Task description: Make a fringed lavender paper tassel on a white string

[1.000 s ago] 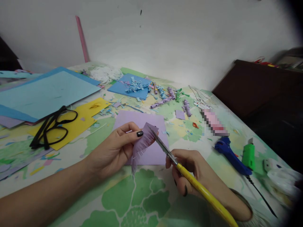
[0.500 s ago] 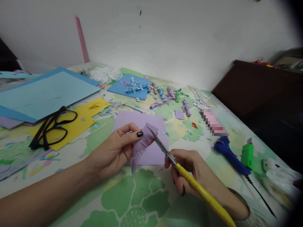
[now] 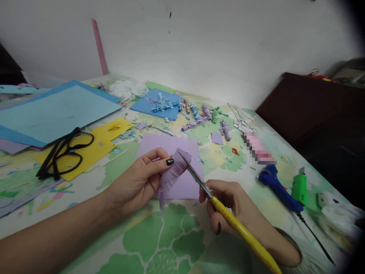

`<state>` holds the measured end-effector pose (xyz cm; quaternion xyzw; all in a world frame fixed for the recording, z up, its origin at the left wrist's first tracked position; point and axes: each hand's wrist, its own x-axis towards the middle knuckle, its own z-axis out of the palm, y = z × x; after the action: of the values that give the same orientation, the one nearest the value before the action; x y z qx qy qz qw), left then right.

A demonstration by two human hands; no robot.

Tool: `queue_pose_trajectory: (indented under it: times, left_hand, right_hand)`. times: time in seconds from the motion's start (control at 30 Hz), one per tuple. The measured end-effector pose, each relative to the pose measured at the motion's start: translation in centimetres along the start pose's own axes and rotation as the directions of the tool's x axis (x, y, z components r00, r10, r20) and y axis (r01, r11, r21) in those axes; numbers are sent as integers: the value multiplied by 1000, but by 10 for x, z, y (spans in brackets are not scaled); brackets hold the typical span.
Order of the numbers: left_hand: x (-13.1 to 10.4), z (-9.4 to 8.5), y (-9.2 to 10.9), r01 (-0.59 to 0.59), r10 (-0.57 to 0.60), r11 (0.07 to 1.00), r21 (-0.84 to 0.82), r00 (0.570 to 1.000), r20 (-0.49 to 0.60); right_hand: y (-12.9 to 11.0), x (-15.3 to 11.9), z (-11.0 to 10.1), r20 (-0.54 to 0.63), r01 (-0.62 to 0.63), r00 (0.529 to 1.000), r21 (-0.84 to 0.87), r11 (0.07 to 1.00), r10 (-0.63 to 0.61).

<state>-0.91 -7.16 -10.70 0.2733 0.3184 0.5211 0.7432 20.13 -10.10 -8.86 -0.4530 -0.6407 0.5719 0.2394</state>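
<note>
My left hand [image 3: 146,177] pinches a strip of purple paper [image 3: 181,156] between thumb and fingers. A fine fringe is cut along the strip's lower right edge, and its end hangs down below the hand. My right hand [image 3: 228,205] is wrapped round yellow-handled scissors [image 3: 241,230], whose blades point up and left. The blade tips lie against the upper part of the strip; whether the blades are fully closed is hard to make out. Beneath the strip, a purple square sheet [image 3: 159,141] lies flat on the patterned tablecloth [image 3: 159,239].
Black glasses [image 3: 61,158] rest on yellow paper [image 3: 105,142] at left, near large blue sheets [image 3: 62,110]. Rolled paper pieces [image 3: 196,123] and scraps lie behind. On the right are a blue glue gun [image 3: 281,190], a green lighter-like object [image 3: 299,188] and a pixelated pink item [image 3: 258,148].
The right thumb has shifted slightly and the scissors have moved very little at the strip. Otherwise the whole view has only drifted a few pixels.
</note>
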Motion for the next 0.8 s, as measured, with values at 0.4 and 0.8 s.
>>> queue_pose_trajectory:
  times: [0.4,0.8]
  left_hand:
    - [1,-3,-1,-11,11,1000,-11,1000,25]
    - [2,-3,0,-15,15,1000,19,1000,0]
  right_hand:
    - [4,1,-1,-8,-4,1000,-28,1000,4]
    - [2,1,0,-22,-15,1000,-24,1000,15]
